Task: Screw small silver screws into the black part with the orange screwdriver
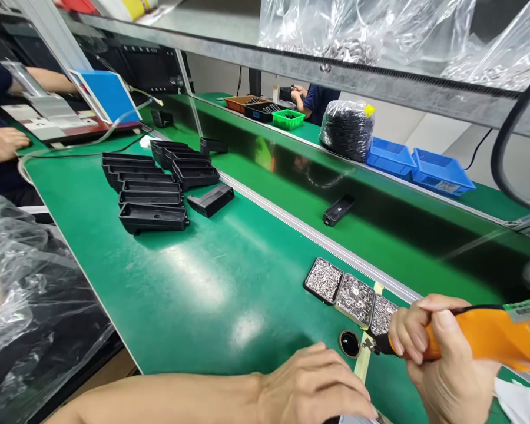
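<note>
A worker's right hand [441, 359] is gripping an orange electric screwdriver [477, 335], its long axis pointing left toward the left hand [318, 386], which is pressing, fingers curled, on a part at the green surface's [194, 282] near edge, beside screw trays [353, 297].

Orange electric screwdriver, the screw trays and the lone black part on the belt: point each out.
orange electric screwdriver [481, 335], head view, on its orange body.
screw trays [354, 298], head view, on the middle tray.
lone black part [338, 210], head view, on its top face.
</note>
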A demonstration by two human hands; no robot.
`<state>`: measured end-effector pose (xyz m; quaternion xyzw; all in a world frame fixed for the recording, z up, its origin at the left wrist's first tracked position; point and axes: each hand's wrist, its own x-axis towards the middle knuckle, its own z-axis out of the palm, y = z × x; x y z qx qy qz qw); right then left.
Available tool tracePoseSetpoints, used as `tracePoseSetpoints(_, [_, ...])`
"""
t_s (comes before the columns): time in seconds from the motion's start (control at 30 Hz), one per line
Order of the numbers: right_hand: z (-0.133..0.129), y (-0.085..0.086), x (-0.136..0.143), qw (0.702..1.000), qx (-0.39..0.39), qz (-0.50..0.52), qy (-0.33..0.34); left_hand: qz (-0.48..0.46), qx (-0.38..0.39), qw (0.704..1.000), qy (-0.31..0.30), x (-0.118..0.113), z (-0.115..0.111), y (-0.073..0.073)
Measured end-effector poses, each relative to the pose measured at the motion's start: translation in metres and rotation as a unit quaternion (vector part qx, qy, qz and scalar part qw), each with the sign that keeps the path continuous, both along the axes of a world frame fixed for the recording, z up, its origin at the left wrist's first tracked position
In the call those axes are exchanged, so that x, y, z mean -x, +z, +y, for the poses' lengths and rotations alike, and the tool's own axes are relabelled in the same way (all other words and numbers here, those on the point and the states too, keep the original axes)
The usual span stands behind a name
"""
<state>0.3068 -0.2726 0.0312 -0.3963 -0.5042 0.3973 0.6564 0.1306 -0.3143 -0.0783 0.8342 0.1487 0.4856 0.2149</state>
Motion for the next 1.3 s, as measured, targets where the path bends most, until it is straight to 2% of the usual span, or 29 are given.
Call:
tracePoseSetpoints(0.1, [0.001, -0.011, 0.003, 1.0, -0.018, -0.006, -0.002, 0.082, -0.007, 0.997, -0.012, -0.002, -0.004, -0.006])
tracePoseSetpoints(0.23, [0.002, -0.019, 0.009, 1.0, -0.022, -0.009, 0.012, 0.067, -0.019, 0.998, 0.003, 0.003, -0.005, -0.001])
tracePoseSetpoints(0.37, [0.004, -0.026, 0.009, 0.999, -0.018, -0.008, 0.028, 0.115, 0.004, 0.993, -0.014, 0.004, -0.005, 0.001])
tracePoseSetpoints(0.6, [0.004, -0.037, 0.003, 0.998, -0.001, -0.008, 0.057, 0.066, -0.016, 0.998, 0.003, 0.002, -0.005, -0.004])
tracePoseSetpoints(1.03, [0.004, -0.043, 0.003, 0.998, 0.009, -0.009, 0.064, 0.113, 0.025, 0.993, -0.029, 0.003, -0.006, -0.01])
tracePoseSetpoints(1.3, [0.003, -0.042, 0.004, 0.998, 0.014, -0.01, 0.066, 0.1, 0.012, 0.995, -0.026, 0.004, -0.006, -0.008])
